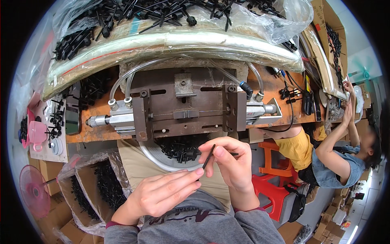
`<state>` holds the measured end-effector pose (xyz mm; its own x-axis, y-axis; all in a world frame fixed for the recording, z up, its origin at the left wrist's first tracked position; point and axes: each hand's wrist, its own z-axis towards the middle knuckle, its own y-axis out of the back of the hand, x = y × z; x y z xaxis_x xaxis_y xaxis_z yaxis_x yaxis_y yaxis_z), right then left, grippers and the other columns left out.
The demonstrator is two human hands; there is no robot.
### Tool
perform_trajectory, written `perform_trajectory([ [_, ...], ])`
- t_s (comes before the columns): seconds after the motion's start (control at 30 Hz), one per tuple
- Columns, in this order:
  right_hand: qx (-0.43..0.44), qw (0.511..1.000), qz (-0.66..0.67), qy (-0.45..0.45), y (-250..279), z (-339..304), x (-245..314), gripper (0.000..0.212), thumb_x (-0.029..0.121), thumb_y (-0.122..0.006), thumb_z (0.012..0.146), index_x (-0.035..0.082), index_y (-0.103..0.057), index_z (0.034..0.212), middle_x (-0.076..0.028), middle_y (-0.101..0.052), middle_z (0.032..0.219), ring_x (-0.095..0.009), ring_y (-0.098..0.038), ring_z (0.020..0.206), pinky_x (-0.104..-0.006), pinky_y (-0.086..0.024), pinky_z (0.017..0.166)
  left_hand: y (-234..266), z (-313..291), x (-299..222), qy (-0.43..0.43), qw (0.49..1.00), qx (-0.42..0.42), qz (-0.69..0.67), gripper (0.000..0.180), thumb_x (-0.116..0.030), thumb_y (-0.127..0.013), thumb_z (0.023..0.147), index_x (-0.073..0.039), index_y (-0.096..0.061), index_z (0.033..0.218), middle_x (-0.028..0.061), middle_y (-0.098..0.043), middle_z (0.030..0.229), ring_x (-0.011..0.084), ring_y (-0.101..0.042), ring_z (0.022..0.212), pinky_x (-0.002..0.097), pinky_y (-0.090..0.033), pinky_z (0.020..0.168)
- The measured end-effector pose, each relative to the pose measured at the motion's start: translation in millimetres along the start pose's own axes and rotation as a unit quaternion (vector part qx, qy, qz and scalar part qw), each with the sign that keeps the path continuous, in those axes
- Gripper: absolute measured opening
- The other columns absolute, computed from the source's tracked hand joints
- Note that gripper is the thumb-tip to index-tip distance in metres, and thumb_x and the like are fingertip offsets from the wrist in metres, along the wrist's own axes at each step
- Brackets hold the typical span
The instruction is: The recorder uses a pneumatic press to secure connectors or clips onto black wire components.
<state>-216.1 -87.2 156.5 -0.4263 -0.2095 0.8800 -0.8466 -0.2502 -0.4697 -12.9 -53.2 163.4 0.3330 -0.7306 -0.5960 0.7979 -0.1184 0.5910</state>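
Observation:
A thin black plastic rod [209,157] slants up between my hands, in front of my chest. My left hand [162,194] has its fingers pressed together round the rod's lower part, and its thumb is hidden. My right hand [233,163] pinches near the rod's upper part with thumb and fingers. Another short black end [234,153] sticks out past the right thumb; whether it belongs to a second piece I cannot tell. Beyond my hands stands a brown metal fixture [178,97] with a small clamp block [186,114] at its middle and an air cylinder [122,121] on its left.
Many black plastic parts [178,149] lie in a container below the fixture. More parts [162,14] are heaped on a plastic-wrapped ledge [170,44] behind. Lined boxes [109,185] of parts stand at left, near a pink fan [34,191]. A co-worker [337,158] sits at right by red stools [272,193].

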Motion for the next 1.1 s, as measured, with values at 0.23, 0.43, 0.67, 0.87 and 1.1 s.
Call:
perform_trajectory([
  [0.23, -0.015, 0.999, -0.032, 0.027, 4, -1, -1, 0.026, -0.001, -0.058, 0.091, -0.005, -0.055, 0.116, -0.017, -0.065, 0.105, -0.019, -0.066, 0.086, -0.0294, -0.055, 0.076, 0, -3, 7, 0.059, 0.997, -0.054, 0.019, 0.032, 0.006, -0.073, 0.068, 0.005, -0.068, 0.100, 0.0185, -0.063, 0.114, 0.0254, -0.068, 0.087, 0.0317, -0.057, 0.074],
  [0.43, -0.055, 0.991, -0.087, 0.085, -2, -2, -3, 0.025, -0.002, -0.057, 0.091, -0.007, -0.055, 0.116, -0.018, -0.065, 0.106, -0.021, -0.067, 0.087, -0.0322, -0.057, 0.077, -8, 0, 13, 0.130, 0.989, -0.065, -0.015, 0.032, 0.006, -0.072, 0.073, 0.006, -0.065, 0.105, 0.0209, -0.054, 0.128, 0.0257, -0.066, 0.093, 0.0332, -0.057, 0.075],
  [0.67, -0.025, 0.999, 0.007, -0.045, -3, 6, 1, 0.022, -0.001, -0.058, 0.091, -0.007, -0.056, 0.112, -0.020, -0.068, 0.103, -0.019, -0.067, 0.061, -0.0276, -0.056, 0.058, -4, -4, 11, 0.223, 0.948, -0.119, -0.195, 0.027, 0.007, -0.074, 0.073, 0.006, -0.066, 0.099, 0.0247, -0.053, 0.127, 0.0273, -0.068, 0.096, 0.0337, -0.059, 0.080],
  [0.87, -0.027, 0.998, 0.006, -0.050, -5, 8, -9, 0.015, -0.001, -0.059, 0.088, -0.007, -0.060, 0.102, -0.025, -0.069, 0.093, -0.021, -0.063, 0.046, -0.0258, -0.050, 0.043, -5, -15, 11, 0.250, 0.817, -0.212, -0.475, 0.035, 0.012, -0.066, 0.080, 0.006, -0.050, 0.110, 0.0201, -0.059, 0.111, 0.0228, -0.067, 0.087, 0.0322, -0.058, 0.077],
  [1.1, -0.006, 0.992, 0.080, -0.097, -8, 8, -10, 0.011, 0.003, -0.062, 0.090, -0.004, -0.062, 0.098, -0.021, -0.070, 0.091, -0.016, -0.063, 0.050, -0.0239, -0.049, 0.045, 3, 6, 2, 0.187, 0.965, -0.068, -0.171, 0.030, -0.003, -0.079, 0.070, -0.004, -0.070, 0.099, 0.0076, -0.062, 0.098, 0.0142, -0.060, 0.079, 0.0292, -0.051, 0.065],
])
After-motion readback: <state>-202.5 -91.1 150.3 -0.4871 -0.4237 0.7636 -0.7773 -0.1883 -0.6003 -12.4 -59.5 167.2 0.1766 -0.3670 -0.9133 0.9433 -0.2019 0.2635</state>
